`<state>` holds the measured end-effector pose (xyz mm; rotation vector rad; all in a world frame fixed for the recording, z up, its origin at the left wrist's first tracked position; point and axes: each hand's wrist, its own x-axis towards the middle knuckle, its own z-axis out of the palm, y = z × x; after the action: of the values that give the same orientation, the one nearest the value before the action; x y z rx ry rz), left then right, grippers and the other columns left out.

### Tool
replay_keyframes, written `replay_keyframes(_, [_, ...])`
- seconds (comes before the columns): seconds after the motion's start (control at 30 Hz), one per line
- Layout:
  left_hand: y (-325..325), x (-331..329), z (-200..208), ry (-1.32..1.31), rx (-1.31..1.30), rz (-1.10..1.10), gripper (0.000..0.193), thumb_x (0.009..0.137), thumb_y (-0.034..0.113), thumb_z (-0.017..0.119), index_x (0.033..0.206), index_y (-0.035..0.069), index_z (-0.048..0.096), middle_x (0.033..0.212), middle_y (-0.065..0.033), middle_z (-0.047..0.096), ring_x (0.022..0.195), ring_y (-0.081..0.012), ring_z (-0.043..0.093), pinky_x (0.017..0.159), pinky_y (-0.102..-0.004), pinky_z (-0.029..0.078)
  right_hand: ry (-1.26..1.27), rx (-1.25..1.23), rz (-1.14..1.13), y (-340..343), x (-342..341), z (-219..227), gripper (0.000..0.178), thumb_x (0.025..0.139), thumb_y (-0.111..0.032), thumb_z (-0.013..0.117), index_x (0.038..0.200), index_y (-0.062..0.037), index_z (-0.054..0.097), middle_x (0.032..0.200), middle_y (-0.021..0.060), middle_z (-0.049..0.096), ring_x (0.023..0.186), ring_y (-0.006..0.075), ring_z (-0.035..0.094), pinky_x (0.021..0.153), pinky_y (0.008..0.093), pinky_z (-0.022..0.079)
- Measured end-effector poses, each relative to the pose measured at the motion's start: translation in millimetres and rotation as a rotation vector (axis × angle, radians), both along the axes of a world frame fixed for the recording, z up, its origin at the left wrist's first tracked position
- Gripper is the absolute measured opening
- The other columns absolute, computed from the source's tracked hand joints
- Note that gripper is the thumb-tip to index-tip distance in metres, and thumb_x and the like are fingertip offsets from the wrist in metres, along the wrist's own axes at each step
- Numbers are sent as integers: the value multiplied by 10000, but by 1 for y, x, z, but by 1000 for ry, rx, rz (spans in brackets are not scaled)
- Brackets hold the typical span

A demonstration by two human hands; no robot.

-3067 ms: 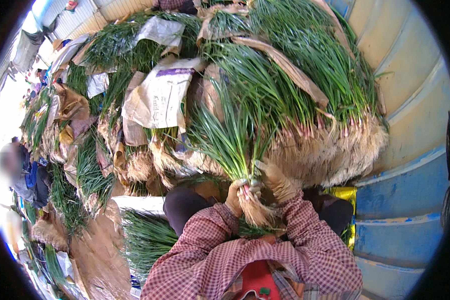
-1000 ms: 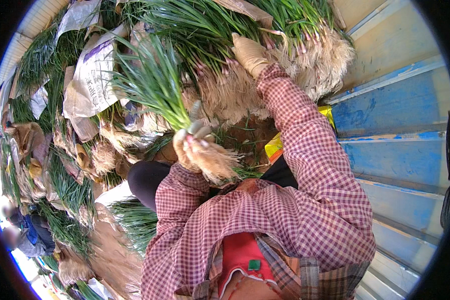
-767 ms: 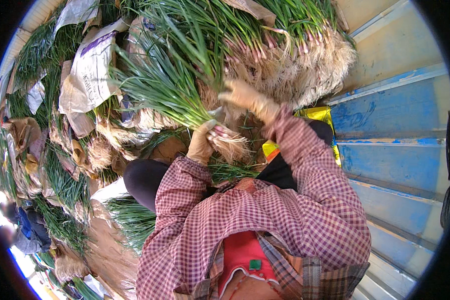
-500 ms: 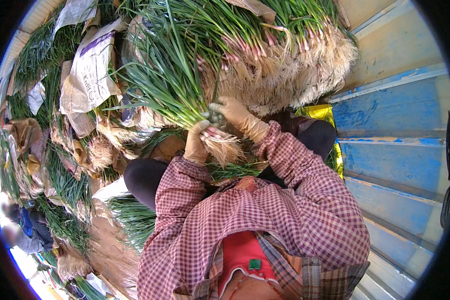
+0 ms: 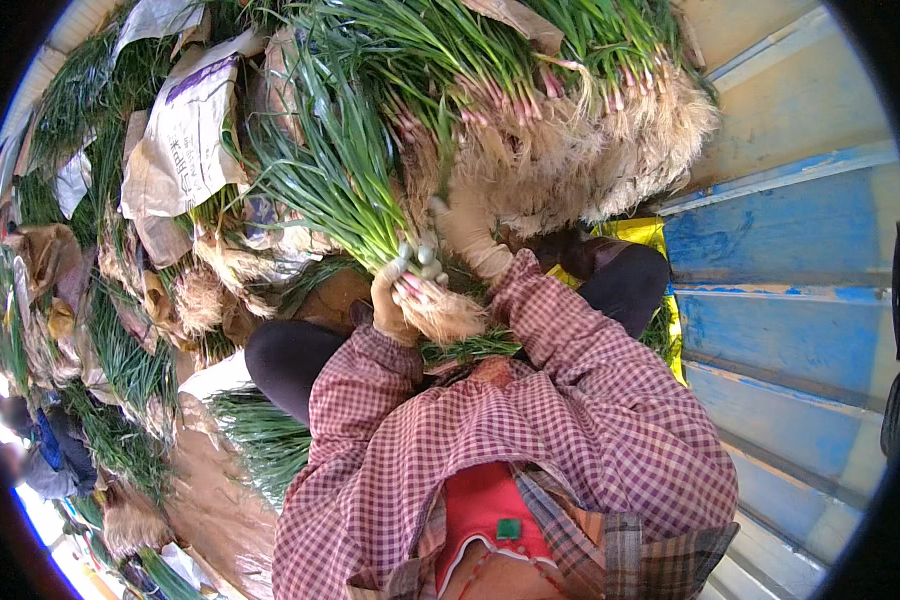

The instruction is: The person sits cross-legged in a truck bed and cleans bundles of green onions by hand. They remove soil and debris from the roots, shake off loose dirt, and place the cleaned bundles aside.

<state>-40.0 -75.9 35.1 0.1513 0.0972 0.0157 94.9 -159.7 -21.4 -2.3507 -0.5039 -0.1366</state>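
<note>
Far to the left of the held bunch of leafy plants [image 5: 365, 205], a seated person [image 5: 55, 455] shows near a brown ground sheet [image 5: 215, 495]. Nearer, up and to the bunch's left, a pale sack [image 5: 182, 150] drapes over other greens; below and left of the bunch lies a pile of long leaves [image 5: 260, 440], beside the wearer's dark knee [image 5: 288, 365]. The left hand [image 5: 395, 305], gloved, is closed around the bunch just above its roots — leaves fan away up and left, roots hang toward the lower right. Just right of the bunch, the gloved right hand [image 5: 468, 235] is blurred; whether it grips the stalk above it cannot be told. Beyond and right of the bunch stand massed plants with shaggy roots [image 5: 570, 160], then a yellow bag [image 5: 642, 238] and a blue wall [image 5: 780, 235].
</note>
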Motion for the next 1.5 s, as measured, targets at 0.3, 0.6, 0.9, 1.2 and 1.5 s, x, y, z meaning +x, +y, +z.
replay_keyframes(0.3, [8, 1, 10, -70, -117, 29, 486, 859, 224, 513, 1293, 54, 376, 1156, -140, 542, 1059, -296, 529, 960, -500, 388, 54, -252, 111, -1, 108, 100, 333, 873, -370, 484, 1035, -88, 558, 900, 105, 622, 728, 243, 602, 691, 375, 489])
replay_keyframes(0.6, [13, -6, 11, -88, -129, 37, 253, 798, 139, 558, 1037, 83, 499, 772, -13, 495, 720, -159, 497, 904, -412, 429, -15, 151, 232, -16, 181, 129, 218, 812, -250, 571, 879, -45, 598, 811, 90, 623, 723, 212, 593, 688, 364, 472])
replay_keyframes(0.9, [35, 4, 16, -48, -128, 40, 354, 794, 156, 573, 1117, 41, 483, 840, -30, 549, 761, -173, 527, 802, -354, 431, 406, -1000, 796, -51, 48, 70, 493, 824, -348, 576, 1212, -57, 487, 1164, 141, 553, 1035, 262, 554, 904, 373, 429])
replay_keyframes(1.2, [29, 8, -1, 153, 188, 20, 346, 762, 138, 573, 1077, 0, 528, 1040, -131, 600, 1090, -294, 517, 992, -457, 361, 149, -422, 315, 36, 145, 78, 409, 829, -354, 567, 1076, -28, 561, 987, 120, 591, 868, 219, 581, 806, 380, 464])
replay_keyframes(1.5, [23, 16, -45, 262, 428, -17, 337, 832, 146, 539, 1103, -53, 533, 658, -105, 620, 544, -195, 620, 551, -298, 546, 814, 188, 543, -8, 27, 30, 480, 856, -374, 559, 1158, -4, 514, 1042, 109, 589, 912, 205, 574, 813, 301, 457])
